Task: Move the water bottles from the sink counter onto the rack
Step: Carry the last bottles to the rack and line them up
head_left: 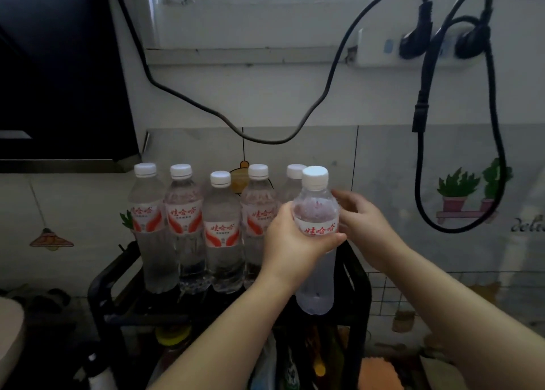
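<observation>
Several clear water bottles with white caps and red-and-white labels stand in a row on top of the black rack (99, 283), the leftmost bottle (146, 227) near its left rail. At the right end of the row one bottle's cap (294, 171) shows behind the bottle that I hold. My left hand (290, 242) is shut around the label of that held water bottle (316, 286), upright over the rack's right front part. My right hand (364, 224) is just right of it with fingers apart, fingertips near the bottle's shoulder; I cannot tell whether they touch it.
Black cables (424, 183) hang from a wall power strip (380, 50) above and to the right of the rack. A dark appliance (59, 65) fills the upper left. A wire grid (383, 295) adjoins the rack's right side. Cluttered items sit on the lower shelf (174, 335).
</observation>
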Tool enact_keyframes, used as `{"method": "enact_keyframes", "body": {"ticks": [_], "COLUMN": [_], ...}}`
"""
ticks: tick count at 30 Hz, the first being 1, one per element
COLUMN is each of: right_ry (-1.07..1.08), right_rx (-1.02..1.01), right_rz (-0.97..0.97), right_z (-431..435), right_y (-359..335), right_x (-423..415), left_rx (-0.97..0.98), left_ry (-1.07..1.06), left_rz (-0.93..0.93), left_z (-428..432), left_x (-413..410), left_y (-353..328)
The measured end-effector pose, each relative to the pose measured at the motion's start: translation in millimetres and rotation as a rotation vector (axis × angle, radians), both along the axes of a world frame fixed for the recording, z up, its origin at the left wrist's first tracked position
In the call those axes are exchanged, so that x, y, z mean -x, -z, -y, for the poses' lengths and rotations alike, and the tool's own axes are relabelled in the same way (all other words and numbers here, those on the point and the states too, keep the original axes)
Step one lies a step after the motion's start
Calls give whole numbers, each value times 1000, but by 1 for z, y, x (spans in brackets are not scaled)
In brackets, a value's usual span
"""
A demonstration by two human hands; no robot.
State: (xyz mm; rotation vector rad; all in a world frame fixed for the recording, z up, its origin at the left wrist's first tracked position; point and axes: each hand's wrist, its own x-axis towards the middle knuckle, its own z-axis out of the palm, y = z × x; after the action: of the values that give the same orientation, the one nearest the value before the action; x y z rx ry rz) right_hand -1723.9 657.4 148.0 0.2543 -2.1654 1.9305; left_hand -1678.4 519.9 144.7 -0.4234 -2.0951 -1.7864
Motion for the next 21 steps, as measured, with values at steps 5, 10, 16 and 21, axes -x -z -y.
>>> {"method": "enact_keyframes", "body": {"ticks": [5, 10, 16, 21], "right_ry": [-106, -153, 21, 106], "right_rx": [77, -35, -148, -200], "right_rz": [-92, -119, -217, -299], "right_z": [-10, -12, -9, -5], "right_y": [-9, -5, -4, -6], "right_x": [-21, -25, -21, -18], "left_rx": [76, 132, 156, 219], "left_ry": [-103, -208, -221, -223], "left_rz": [-27, -51, -53, 56], "left_z": [-18, -29, -25, -25], "left_x": [6, 4, -2, -4], "left_y": [7, 8, 25, 52]}}
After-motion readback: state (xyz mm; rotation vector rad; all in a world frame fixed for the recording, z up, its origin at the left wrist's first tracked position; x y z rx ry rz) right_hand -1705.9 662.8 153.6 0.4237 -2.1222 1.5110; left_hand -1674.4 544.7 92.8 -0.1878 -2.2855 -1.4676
